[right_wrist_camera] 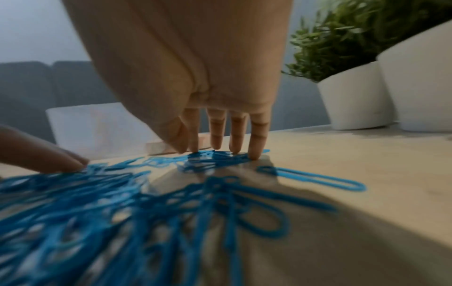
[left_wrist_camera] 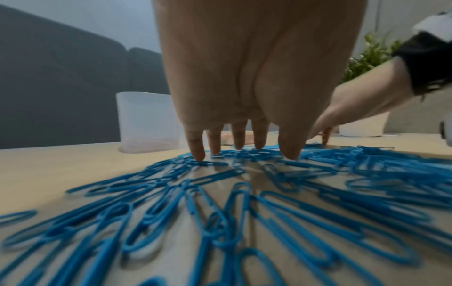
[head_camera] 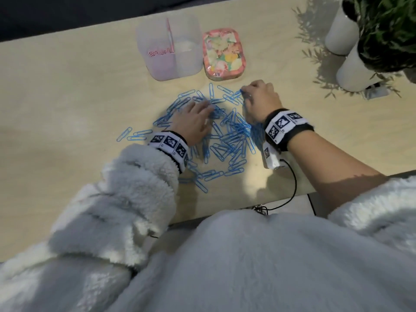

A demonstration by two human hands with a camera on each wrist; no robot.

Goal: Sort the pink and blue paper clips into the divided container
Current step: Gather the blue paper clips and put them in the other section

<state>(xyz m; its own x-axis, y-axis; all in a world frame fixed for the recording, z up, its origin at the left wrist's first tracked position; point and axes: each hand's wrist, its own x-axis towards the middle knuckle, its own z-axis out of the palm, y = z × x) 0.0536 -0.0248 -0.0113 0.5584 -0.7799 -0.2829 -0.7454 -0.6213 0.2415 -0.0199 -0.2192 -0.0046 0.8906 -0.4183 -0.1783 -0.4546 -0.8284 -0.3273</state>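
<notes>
The left hand [head_camera: 195, 123] lies palm down with its fingers [left_wrist_camera: 197, 144] straight and slightly spread, the tips pressing on the blue paper clips [head_camera: 227, 136] near the far left part of the pile; it grips nothing. The right hand [head_camera: 261, 100] stands at the far right edge of the same pile, its fingers [right_wrist_camera: 257, 139] reaching down nearly straight so that the tips touch the clips and the bench [head_camera: 67, 97]; the thumb sits close against the forefinger, and whether a clip is pinched between them cannot be told. The blue clips are spread loosely over the middle of the bench, under and between both hands, with a few strays lying apart on the left. Beyond the pile stands the translucent divided container [head_camera: 171, 48], upright; its left compartment holds pink paper clips [head_camera: 158, 52], and no blue clips show in the right one. Just beside it on the right lies a flowered pink tin [head_camera: 222, 52]. Well off to the right stand white pots [head_camera: 351, 66] with green plants [head_camera: 387, 25].
</notes>
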